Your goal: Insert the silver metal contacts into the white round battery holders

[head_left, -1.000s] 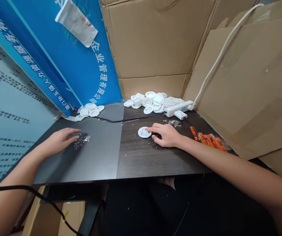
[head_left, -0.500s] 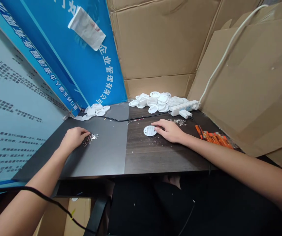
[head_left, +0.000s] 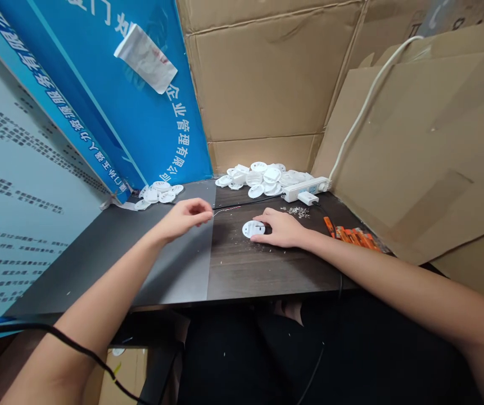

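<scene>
A round white plastic disc (head_left: pixel 250 229) with slots lies on the dark wood part of the table. My right hand (head_left: pixel 281 227) grips its right edge between thumb and fingers. My left hand (head_left: pixel 189 218) hangs above the table, left of the disc, with thumb and forefinger pinched together. Whatever sits in that pinch is too small to make out. A thin wire (head_left: pixel 227 210) lies just past the left fingertips. Small metal pieces (head_left: pixel 297 212) are heaped beyond my right hand.
White discs are piled at the back (head_left: pixel 262 179), with a smaller pile (head_left: pixel 157 194) at the back left. A white power strip (head_left: pixel 306 188) with a plugged-in adapter stands back right. Orange-wrapped items (head_left: pixel 355 237) lie at the right. Cardboard (head_left: pixel 262 79) walls the back.
My left hand has lifted from the small metal pieces at the left and moved right toward the disc. My right hand has closed further around the disc. The view has shifted slightly.
</scene>
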A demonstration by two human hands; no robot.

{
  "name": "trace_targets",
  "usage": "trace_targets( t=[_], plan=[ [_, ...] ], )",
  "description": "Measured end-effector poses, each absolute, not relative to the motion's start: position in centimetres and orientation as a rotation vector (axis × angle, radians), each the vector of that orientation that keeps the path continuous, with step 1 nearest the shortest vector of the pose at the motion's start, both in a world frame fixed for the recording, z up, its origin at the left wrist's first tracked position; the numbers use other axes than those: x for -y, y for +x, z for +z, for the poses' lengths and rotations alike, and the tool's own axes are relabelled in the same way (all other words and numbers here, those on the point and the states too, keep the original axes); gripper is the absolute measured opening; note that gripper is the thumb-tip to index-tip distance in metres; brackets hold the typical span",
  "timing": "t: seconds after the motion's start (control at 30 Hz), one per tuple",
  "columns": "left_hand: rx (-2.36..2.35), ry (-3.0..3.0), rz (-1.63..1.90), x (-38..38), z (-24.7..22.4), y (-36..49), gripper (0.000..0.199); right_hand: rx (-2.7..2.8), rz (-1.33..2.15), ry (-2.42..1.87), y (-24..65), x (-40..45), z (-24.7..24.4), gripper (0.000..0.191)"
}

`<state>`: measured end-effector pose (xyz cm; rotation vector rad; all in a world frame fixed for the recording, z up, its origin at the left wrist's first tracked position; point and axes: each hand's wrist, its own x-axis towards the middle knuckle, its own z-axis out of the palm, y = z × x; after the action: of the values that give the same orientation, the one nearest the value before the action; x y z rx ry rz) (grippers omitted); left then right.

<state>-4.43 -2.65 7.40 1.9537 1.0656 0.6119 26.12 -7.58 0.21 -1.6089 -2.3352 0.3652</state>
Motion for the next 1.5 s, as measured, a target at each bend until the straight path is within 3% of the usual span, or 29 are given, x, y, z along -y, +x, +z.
trace_targets(
  t=[0.2,0.43,0.53,0.63,0.73,0.83,1.0,1.07,1.13,1.27,1.5],
  plan=[
    [-0.85,1.834,0.695,2.4,2.7,3.9,0.03,2.388,0.285,-1.529,26.9,8.7,-0.6,0.075],
    [-0.867,1.784,0.904,1.8,-0.2,4.5,0.034,2.292,0.218,-1.53,26.6,9.2,-0.7,0.079],
    [-0.881,1.787,0.9,1.7,-0.4,4.5,0.033,2.214,0.224,-1.715,26.7,9.3,-0.3,0.095],
    [-0.889,1.797,0.898,1.8,-0.5,4.6,0.031,2.301,0.32,-1.486,28.0,9.1,-0.4,0.114],
    [-0.887,1.803,0.894,1.9,-0.6,4.6,0.031,2.38,0.409,-1.085,29.6,8.8,-1.1,0.092],
    [-0.893,1.807,0.902,1.9,-0.6,4.5,0.031,2.332,0.446,-1.083,29.8,8.8,-1.4,0.077],
    [-0.894,1.812,0.914,2.1,-0.4,4.8,0.031,2.221,0.463,-1.406,28.5,9.0,-0.4,0.114],
    [-0.895,1.808,0.91,2.2,-0.3,4.8,0.032,2.33,0.525,-1.245,28.6,8.9,-0.1,0.107],
    [-0.907,1.8,0.897,2.1,-0.2,4.8,0.033,2.411,0.577,-1.081,29.0,8.7,-0.2,0.087],
    [-0.942,1.763,0.806,2.3,0.4,4.6,0.03,2.289,0.66,-1.095,29.6,8.5,-0.7,0.067],
    [-0.911,1.406,0.497,4.0,2.5,4.8,0.044,1.95,0.925,-1.151,29.3,8.7,-0.8,0.087]
  ],
)
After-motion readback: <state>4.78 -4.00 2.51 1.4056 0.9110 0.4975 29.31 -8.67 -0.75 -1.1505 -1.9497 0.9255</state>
